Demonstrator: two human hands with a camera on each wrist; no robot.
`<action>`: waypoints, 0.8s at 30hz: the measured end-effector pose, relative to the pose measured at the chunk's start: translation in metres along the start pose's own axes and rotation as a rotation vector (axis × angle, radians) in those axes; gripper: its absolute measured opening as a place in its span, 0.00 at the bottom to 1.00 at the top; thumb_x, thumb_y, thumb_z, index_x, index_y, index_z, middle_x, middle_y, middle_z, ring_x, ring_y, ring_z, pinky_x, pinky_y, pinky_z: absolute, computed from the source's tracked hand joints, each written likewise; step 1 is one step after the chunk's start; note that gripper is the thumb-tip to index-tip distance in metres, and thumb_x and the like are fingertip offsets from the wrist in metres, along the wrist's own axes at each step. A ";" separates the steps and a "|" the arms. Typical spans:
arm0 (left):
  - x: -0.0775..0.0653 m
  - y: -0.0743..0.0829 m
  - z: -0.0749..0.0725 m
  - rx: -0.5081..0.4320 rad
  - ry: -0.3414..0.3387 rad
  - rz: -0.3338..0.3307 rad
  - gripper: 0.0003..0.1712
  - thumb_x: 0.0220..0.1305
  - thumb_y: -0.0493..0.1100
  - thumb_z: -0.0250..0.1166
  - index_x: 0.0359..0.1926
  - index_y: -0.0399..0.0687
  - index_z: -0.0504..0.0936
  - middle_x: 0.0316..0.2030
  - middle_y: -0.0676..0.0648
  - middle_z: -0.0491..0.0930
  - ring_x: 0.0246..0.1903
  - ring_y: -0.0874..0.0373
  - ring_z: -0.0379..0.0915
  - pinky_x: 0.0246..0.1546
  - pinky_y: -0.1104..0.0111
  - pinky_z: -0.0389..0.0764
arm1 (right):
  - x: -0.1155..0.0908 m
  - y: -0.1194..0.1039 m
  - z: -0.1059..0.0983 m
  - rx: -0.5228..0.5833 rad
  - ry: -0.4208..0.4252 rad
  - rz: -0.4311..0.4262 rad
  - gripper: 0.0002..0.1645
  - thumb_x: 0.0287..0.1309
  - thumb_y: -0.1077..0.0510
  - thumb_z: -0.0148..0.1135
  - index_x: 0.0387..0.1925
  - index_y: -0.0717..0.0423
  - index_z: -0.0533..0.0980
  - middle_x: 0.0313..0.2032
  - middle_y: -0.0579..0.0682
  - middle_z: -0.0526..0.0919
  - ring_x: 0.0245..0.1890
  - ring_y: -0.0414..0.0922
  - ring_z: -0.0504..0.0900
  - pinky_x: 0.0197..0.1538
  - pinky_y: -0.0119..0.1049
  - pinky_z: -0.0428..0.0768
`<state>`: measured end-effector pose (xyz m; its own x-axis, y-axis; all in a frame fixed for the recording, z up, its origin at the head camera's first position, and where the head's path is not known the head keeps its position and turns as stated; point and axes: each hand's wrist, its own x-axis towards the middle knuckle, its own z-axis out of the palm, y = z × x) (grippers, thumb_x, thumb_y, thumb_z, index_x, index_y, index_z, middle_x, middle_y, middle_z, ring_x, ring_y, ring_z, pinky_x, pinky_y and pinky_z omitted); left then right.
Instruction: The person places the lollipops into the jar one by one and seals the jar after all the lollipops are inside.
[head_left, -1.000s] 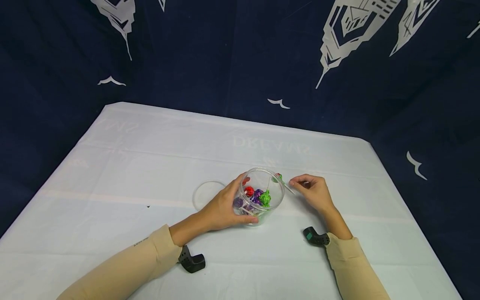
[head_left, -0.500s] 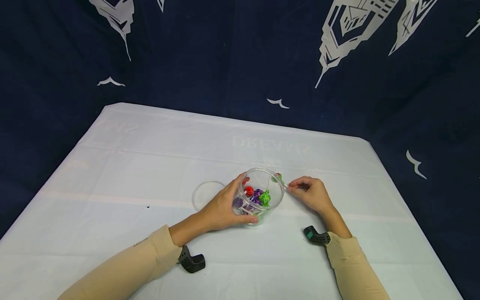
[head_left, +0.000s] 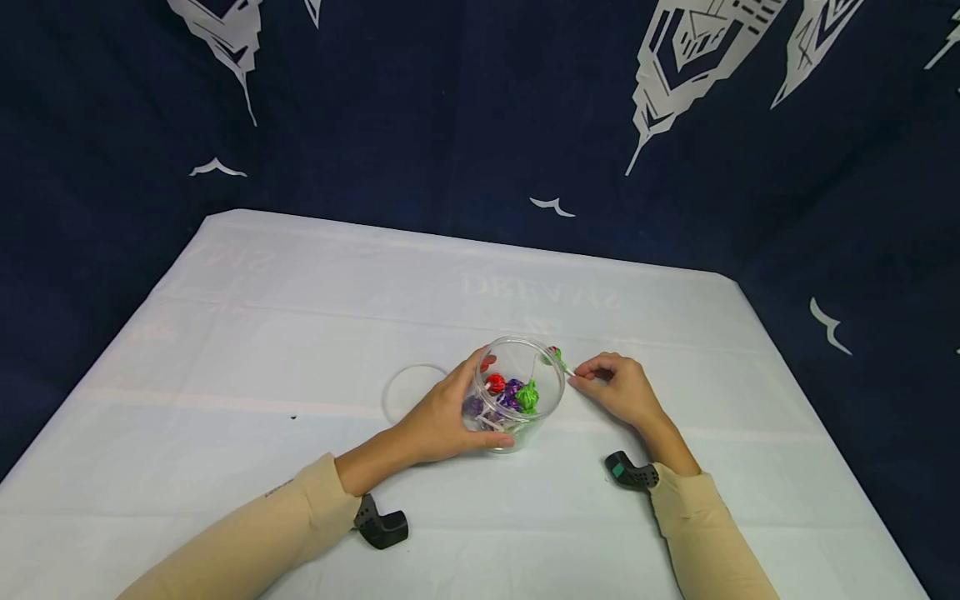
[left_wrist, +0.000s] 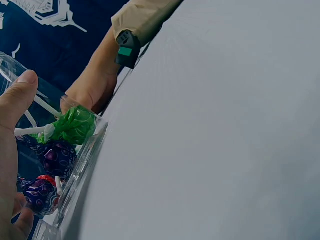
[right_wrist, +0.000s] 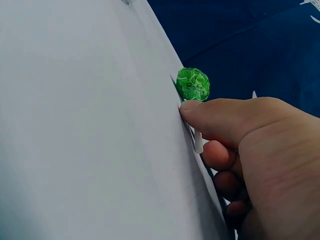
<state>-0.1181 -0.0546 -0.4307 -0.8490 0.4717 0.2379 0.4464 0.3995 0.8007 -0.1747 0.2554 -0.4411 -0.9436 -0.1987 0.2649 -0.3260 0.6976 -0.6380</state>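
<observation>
My left hand (head_left: 442, 421) grips a clear plastic jar (head_left: 521, 346) from its left side, thumb in front. Inside lie several wrapped lollipops: a green lollipop (head_left: 527, 397), a red lollipop (head_left: 495, 382) and purple lollipops (left_wrist: 57, 157) among them. Just right of the jar, a lollipop with a green and red wrapper (head_left: 553, 354) lies on the table, partly behind the rim. My right hand (head_left: 618, 387) pinches its white stick (right_wrist: 199, 142) between thumb and fingers. In the right wrist view, the green candy head (right_wrist: 193, 84) shows beyond the thumb tip.
A clear round lid (head_left: 386, 392) lies behind my left hand, partly covered by it. The white-covered table (head_left: 300, 333) ends at a dark blue curtain (head_left: 420, 108) with white prints. A small dark speck (head_left: 293, 417) lies at the left.
My right hand has moved slightly left and its fingers have come onto the lollipop's stick, which lay free a second ago. The left hand and the jar have stayed in place.
</observation>
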 end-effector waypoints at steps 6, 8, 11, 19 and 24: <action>0.000 0.000 0.000 -0.005 -0.004 -0.011 0.69 0.46 0.62 0.79 0.79 0.52 0.44 0.72 0.44 0.59 0.68 0.46 0.60 0.66 0.50 0.63 | 0.001 -0.002 0.000 0.002 -0.013 -0.010 0.04 0.50 0.65 0.75 0.27 0.60 0.85 0.25 0.46 0.82 0.33 0.45 0.77 0.41 0.29 0.76; 0.000 0.000 0.000 -0.007 -0.004 -0.015 0.69 0.46 0.62 0.79 0.79 0.53 0.45 0.72 0.44 0.59 0.68 0.47 0.60 0.66 0.49 0.64 | 0.001 -0.002 0.000 0.001 -0.015 -0.008 0.04 0.51 0.65 0.75 0.27 0.60 0.85 0.25 0.47 0.82 0.33 0.45 0.77 0.41 0.30 0.76; 0.001 -0.001 0.000 -0.005 -0.003 -0.011 0.68 0.46 0.62 0.79 0.79 0.55 0.45 0.72 0.45 0.60 0.68 0.47 0.60 0.66 0.50 0.64 | 0.001 -0.001 0.000 -0.005 -0.013 -0.004 0.04 0.51 0.65 0.74 0.27 0.61 0.85 0.25 0.47 0.82 0.33 0.45 0.77 0.41 0.30 0.77; 0.000 0.000 0.001 -0.010 0.001 -0.006 0.69 0.46 0.61 0.79 0.79 0.53 0.45 0.72 0.45 0.61 0.69 0.47 0.59 0.67 0.50 0.63 | 0.000 -0.001 0.000 -0.008 -0.003 -0.004 0.03 0.52 0.66 0.73 0.27 0.61 0.84 0.25 0.47 0.82 0.32 0.45 0.77 0.39 0.31 0.76; 0.001 0.000 0.000 -0.010 0.000 -0.008 0.69 0.46 0.61 0.79 0.79 0.53 0.45 0.72 0.45 0.60 0.69 0.47 0.58 0.67 0.50 0.62 | 0.001 -0.002 -0.002 -0.003 0.005 -0.012 0.04 0.52 0.66 0.73 0.27 0.62 0.84 0.25 0.47 0.82 0.30 0.44 0.77 0.37 0.30 0.75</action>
<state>-0.1184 -0.0538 -0.4305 -0.8526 0.4686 0.2312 0.4366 0.3958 0.8079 -0.1744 0.2550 -0.4380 -0.9393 -0.2034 0.2762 -0.3370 0.6976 -0.6323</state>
